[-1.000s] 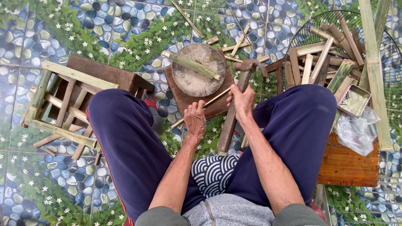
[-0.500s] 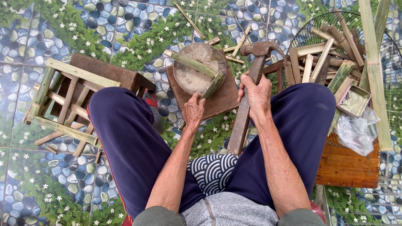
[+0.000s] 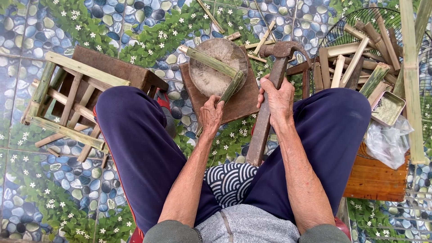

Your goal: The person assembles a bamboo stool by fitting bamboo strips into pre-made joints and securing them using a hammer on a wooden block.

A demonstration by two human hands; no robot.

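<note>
While the person sits with both knees spread in dark blue trousers (image 3: 135, 144), the left hand (image 3: 211, 114) is clenched around the lower end of a short split bamboo piece (image 3: 230, 87), whose upper end leans onto a round wooden chopping block (image 3: 211, 72). That block lies on a brown wooden board (image 3: 240, 105) on the tiled floor (image 3: 36, 27), which is patterned with pebbles, green leaves and small white flowers. A second, longer green bamboo stick (image 3: 209, 60) lies across the top of the block, its far end close to the held piece. The right hand (image 3: 279, 99) is wrapped firmly about a long, worn wooden handle (image 3: 261, 135) of a hook-bladed chopping knife, the rusty curved blade (image 3: 285, 48) pointing away from the body above the board's right corner, and the handle's butt resting near the patterned cushion (image 3: 229, 180) between the thighs. To the left of the left knee stands a low bamboo stool frame (image 3: 67, 103) against a dark wooden box. To the right, beyond the right knee, cut bamboo lengths (image 3: 355, 58) are heaped on a round wire grille (image 3: 342, 27), with a small metal tray (image 3: 387, 108), a crumpled clear plastic bag (image 3: 387, 141) and an orange-brown wooden stool (image 3: 375, 177) nearby. A tall bamboo pole (image 3: 411, 81) runs along the right edge.
</note>
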